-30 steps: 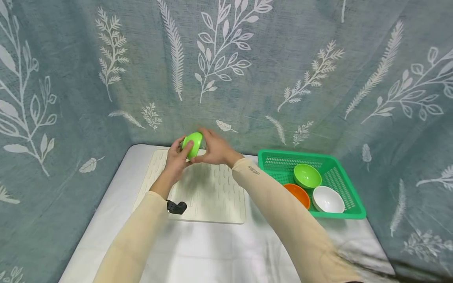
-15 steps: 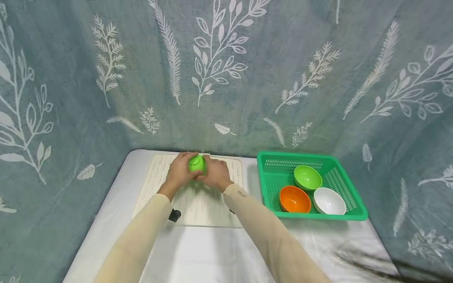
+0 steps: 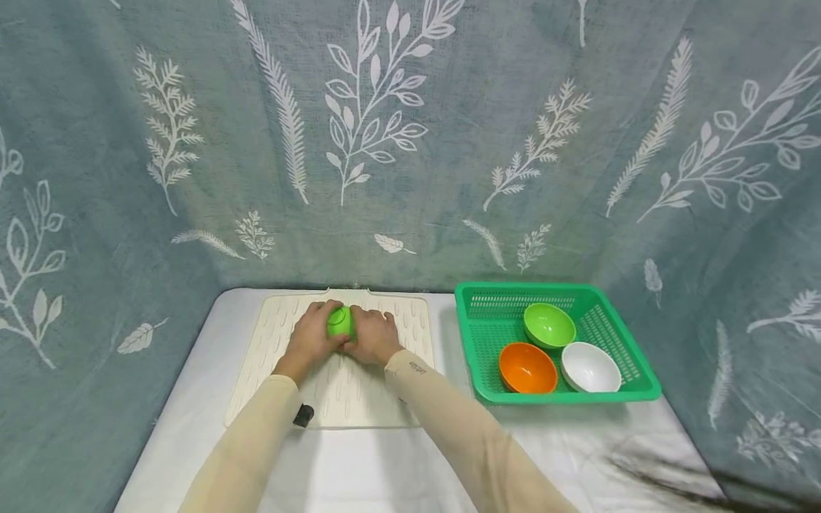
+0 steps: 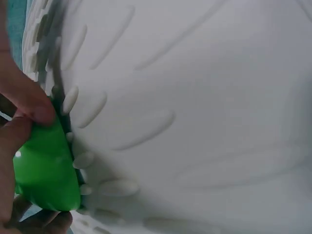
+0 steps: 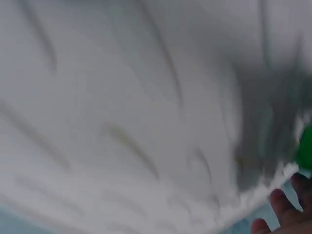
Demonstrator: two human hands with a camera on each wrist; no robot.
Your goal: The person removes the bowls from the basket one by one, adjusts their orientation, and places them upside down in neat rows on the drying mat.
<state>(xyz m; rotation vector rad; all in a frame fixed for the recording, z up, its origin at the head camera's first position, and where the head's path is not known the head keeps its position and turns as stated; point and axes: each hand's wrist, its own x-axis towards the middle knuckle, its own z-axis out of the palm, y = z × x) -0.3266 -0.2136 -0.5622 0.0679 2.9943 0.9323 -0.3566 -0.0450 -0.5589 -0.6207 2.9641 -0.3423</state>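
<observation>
A green bowl sits upside down on a cream ridged drying mat, its base facing up. My left hand grips its left side, and my right hand holds the right side, with the thumbs close together at the near side. In the left wrist view the rim of the green bowl lies against the raised ridges, fingers around it. Only a sliver of the bowl shows at the right edge of the right wrist view, above several fingertips. The hands hide much of the bowl's sides.
A green plastic basket stands on the right of the white-covered table. Inside are a green bowl, an orange bowl and a white bowl, all mouth up. A patterned curtain encloses the back and sides.
The tilted green bowl, held above the mat, has been turned upside down and lowered onto it. Both hands came down with it and still hold it. The head view has shifted slightly.
</observation>
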